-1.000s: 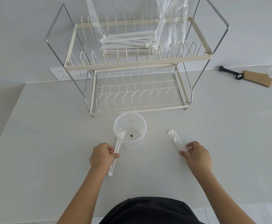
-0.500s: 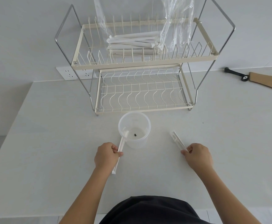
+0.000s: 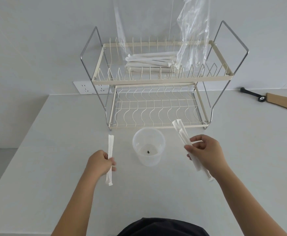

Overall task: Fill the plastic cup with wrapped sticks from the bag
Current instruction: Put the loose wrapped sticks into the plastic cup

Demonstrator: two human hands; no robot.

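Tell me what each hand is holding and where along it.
Left hand grips one wrapped stick below its middle. Right hand holds a bundle of wrapped sticks around their middle.

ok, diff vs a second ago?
The left hand pulled its wrapped stick out of the plastic cup and holds it upright beside the cup. The right hand lifted its sticks off the table. Both grips are unchanged. The cup, rack and bag stayed put.

The clear bag (image 3: pixel 193 31) is cut off by the top edge. How many wrapped sticks (image 3: pixel 185 138) are gripped by the right hand (image 3: pixel 205 150) cannot be counted. The dark speck (image 3: pixel 148 151) in the plastic cup (image 3: pixel 148 145) is too small to be identified.
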